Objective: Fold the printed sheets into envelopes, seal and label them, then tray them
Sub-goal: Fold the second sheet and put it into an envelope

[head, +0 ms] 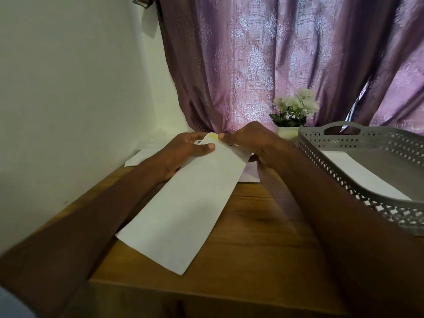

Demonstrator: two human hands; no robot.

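A long white envelope [183, 207] is held above the wooden table [252, 237], its near end low and its far end raised. My left hand [185, 150] grips the far end from the left, thumb on top. My right hand [250, 138] pinches the same far end from the right, next to a small yellow patch [212, 135] at the envelope's tip. A grey perforated tray [332, 143] stands at the right with one white envelope [358, 173] lying in it.
More white sheets [137, 159] lie at the table's far left against the white wall. A paper [251, 174] lies under my hands. A small pot of white flowers [293, 111] stands in front of a purple curtain behind the tray.
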